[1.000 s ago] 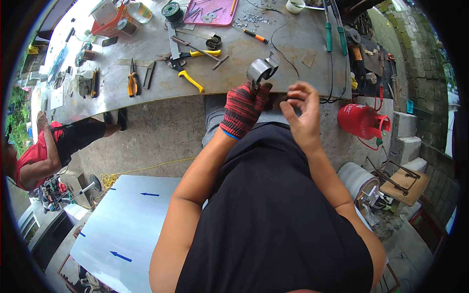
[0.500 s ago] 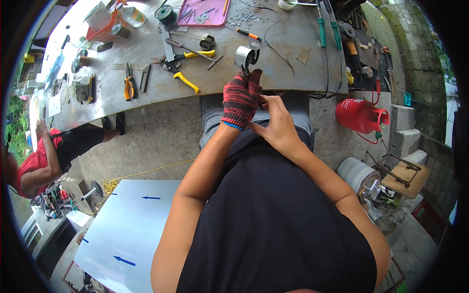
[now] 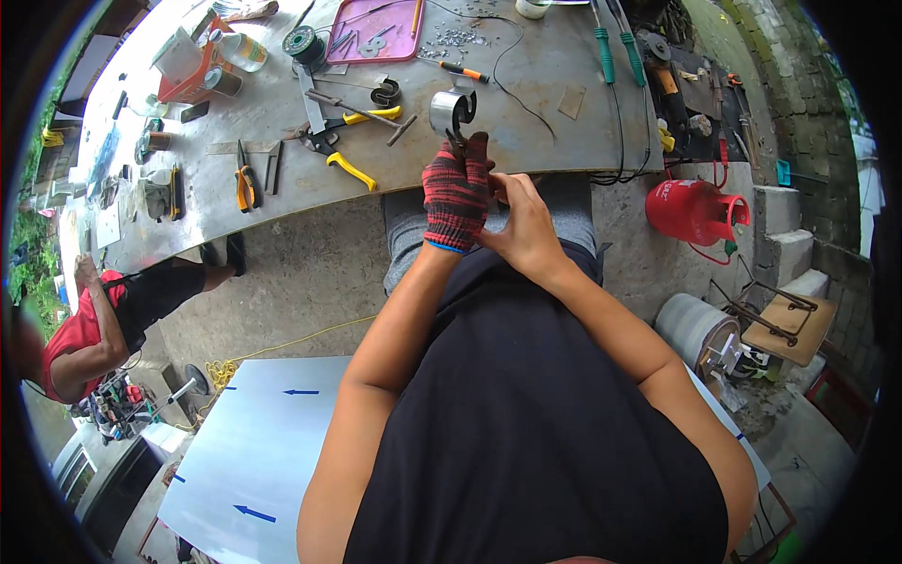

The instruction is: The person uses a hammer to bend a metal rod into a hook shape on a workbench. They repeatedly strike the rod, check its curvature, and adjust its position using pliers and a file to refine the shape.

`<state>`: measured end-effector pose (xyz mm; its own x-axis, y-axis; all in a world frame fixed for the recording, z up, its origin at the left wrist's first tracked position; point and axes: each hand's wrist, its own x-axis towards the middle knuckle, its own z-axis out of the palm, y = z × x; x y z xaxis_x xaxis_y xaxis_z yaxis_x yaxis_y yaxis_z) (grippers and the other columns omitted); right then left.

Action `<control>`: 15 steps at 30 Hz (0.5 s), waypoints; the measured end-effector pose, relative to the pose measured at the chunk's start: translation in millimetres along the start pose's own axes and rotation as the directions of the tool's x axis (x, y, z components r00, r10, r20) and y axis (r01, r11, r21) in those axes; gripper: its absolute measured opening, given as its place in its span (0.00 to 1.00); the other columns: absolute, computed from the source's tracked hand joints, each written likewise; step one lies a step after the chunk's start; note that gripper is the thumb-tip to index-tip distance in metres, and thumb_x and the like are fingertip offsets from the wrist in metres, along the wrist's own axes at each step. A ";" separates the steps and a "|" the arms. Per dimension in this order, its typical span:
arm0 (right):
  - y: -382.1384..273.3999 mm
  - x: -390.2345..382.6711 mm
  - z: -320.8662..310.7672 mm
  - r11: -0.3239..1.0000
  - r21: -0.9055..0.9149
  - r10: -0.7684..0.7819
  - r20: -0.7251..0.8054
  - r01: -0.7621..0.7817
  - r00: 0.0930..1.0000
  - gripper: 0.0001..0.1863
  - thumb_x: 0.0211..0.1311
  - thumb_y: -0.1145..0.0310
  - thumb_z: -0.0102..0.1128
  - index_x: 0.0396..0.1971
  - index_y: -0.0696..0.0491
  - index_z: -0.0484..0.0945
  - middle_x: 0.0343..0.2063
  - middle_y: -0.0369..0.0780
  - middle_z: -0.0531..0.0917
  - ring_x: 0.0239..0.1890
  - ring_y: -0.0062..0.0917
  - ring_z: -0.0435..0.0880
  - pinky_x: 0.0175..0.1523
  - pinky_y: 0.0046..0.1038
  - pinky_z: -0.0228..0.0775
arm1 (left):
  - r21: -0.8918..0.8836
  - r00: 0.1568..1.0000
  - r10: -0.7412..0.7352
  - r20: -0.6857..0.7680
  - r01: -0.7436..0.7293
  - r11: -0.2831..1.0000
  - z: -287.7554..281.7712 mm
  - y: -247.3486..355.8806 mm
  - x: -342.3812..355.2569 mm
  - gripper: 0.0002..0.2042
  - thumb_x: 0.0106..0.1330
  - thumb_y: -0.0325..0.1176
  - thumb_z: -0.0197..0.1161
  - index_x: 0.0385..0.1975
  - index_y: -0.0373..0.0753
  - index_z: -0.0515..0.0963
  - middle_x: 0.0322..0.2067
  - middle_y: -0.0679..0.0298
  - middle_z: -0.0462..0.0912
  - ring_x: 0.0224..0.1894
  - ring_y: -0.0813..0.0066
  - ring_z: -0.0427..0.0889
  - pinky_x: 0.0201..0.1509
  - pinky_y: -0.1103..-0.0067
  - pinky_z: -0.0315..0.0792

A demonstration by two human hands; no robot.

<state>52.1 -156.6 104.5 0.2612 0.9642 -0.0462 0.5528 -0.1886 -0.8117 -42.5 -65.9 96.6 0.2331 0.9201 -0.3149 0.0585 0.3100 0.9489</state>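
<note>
My left hand (image 3: 455, 195) wears a red and black knit glove with a blue cuff edge. It is closed on a curled strip of shiny metal (image 3: 444, 111), held upright over the table's near edge. The strip's upper end bends into a hook shape, and its lower end is hidden in the glove. Bare, my right hand (image 3: 522, 226) rests close against the glove's right side, fingers bent and thumb near the cuff. Whatever its fingertips hold, if anything, is hidden behind the glove.
On the metal table (image 3: 310, 202) lie yellow-handled snips (image 3: 350, 171), orange-handled pliers (image 3: 246, 188), a T-shaped rod (image 3: 401, 130), a screwdriver (image 3: 464, 71) and a pink tray (image 3: 399, 42). A red gas cylinder (image 3: 691, 214) stands at right. Another person (image 3: 94, 329) is at left.
The view has shifted slightly, so the table's things sit a little differently in it. Both hands keep nearly the same pose, and the metal strip stays in the gloved hand.
</note>
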 end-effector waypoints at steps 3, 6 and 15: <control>3.3 1.8 1.4 0.998 0.033 -0.056 -0.047 0.057 0.997 0.34 0.46 0.69 0.80 0.55 0.59 0.76 0.47 0.45 0.79 0.50 0.38 0.83 0.57 0.37 0.77 | 0.112 0.995 0.097 0.040 -0.101 0.989 -4.4 -7.2 4.5 0.15 0.76 0.43 0.64 0.41 0.35 0.78 0.33 0.60 0.87 0.33 0.77 0.84 0.38 0.76 0.78; 3.3 4.0 -1.5 0.996 0.042 -0.082 -0.059 0.085 0.995 0.34 0.45 0.69 0.80 0.54 0.59 0.76 0.47 0.46 0.79 0.51 0.39 0.83 0.57 0.37 0.77 | -0.122 0.978 0.149 0.143 -0.132 0.984 -4.9 -16.3 -1.0 0.13 0.75 0.40 0.65 0.44 0.35 0.78 0.39 0.60 0.87 0.40 0.77 0.84 0.45 0.77 0.78; -3.3 7.1 5.0 0.986 -0.004 -0.166 -0.137 0.167 0.977 0.34 0.42 0.71 0.82 0.52 0.60 0.76 0.46 0.46 0.80 0.48 0.40 0.85 0.54 0.36 0.79 | -0.195 0.930 0.189 0.316 -0.131 0.972 -23.8 -7.6 -15.7 0.16 0.75 0.37 0.64 0.54 0.32 0.77 0.47 0.60 0.88 0.48 0.74 0.85 0.58 0.74 0.77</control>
<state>48.2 -148.2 104.0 0.2720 0.9474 0.1690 0.5914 -0.0260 -0.8060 -69.7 -77.0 93.9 0.5348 0.8381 -0.1077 -0.1628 0.2273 0.9601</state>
